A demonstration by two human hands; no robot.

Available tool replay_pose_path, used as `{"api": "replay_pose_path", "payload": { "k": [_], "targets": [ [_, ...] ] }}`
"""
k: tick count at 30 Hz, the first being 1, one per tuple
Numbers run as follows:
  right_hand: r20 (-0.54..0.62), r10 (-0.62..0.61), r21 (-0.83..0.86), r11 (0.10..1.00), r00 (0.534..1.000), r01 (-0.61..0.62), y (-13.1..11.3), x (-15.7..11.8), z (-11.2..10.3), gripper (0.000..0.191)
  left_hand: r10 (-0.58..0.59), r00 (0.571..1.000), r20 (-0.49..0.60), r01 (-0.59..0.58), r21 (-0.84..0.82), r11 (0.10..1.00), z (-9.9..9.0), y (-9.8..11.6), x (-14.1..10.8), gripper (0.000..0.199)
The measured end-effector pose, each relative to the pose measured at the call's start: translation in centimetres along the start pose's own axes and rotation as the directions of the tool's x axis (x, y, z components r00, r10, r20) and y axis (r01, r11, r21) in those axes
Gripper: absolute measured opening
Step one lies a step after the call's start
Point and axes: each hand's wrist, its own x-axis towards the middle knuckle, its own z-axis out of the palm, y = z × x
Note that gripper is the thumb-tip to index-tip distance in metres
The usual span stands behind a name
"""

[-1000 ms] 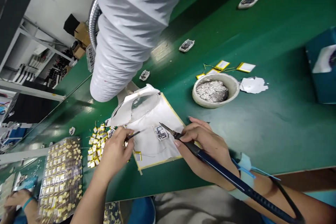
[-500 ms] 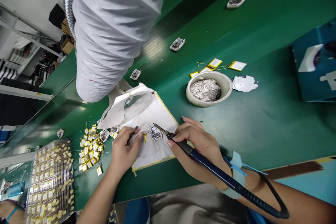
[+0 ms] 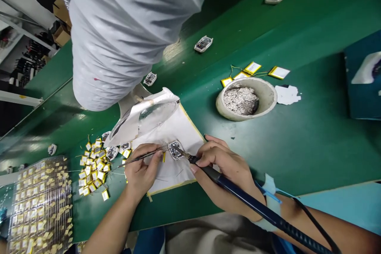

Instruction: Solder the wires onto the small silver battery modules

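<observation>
Circuit unit (image 3: 176, 150) is sitting mid-way along the white sheet (image 3: 186, 131). Well left of the sheet on the shiny green bench (image 3: 297, 147): clear tray (image 3: 47, 162), with cardboard boxes (image 3: 61, 36) way back in the room, then a battery pile (image 3: 94, 166) nearer. Left grip (image 3: 141, 174) is clamped on tweezers (image 3: 145, 155) at the sheet's left side, right grip (image 3: 226, 166) on a soldering iron (image 3: 244, 195) at its right. Further right: grey bowl (image 3: 266, 95), blue box (image 3: 357, 103).

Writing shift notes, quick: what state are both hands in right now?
Left hand: closed, holding tweezers.
Right hand: closed, holding a soldering iron over the circuit board.
</observation>
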Motion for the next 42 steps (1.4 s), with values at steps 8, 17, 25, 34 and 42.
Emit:
{"api": "replay_pose_path", "payload": {
  "k": [8,17,25,34,42],
  "targets": [
    [-0.001,0.019,-0.004,1.000,1.000,-0.019,0.07,-0.16,-0.04,0.028,-0.071,0.995,0.068,0.074,-0.034,0.997,0.71,0.41,0.05,0.011],
    [0.036,-0.010,-0.023,1.000,0.999,0.011,-0.14,0.22,-0.33,0.028,-0.071,0.991,0.112,0.078,-0.059,0.995,0.52,0.40,0.09,0.007],
    [0.082,-0.022,-0.061,0.998,0.996,0.027,-0.25,0.37,-0.41,0.027,-0.036,0.993,0.110,0.042,-0.049,0.998,0.54,0.51,0.45,0.008],
    [0.069,-0.035,-0.071,0.997,0.997,0.040,-0.24,0.35,-0.24,0.024,-0.021,0.993,0.116,0.027,-0.050,0.998,0.56,0.36,0.41,0.009],
    [0.014,-0.006,-0.027,1.000,1.000,0.006,0.00,0.09,-0.11,0.023,-0.006,1.000,0.025,0.009,-0.130,0.992,0.63,0.01,0.17,0.014]
  ]
}}
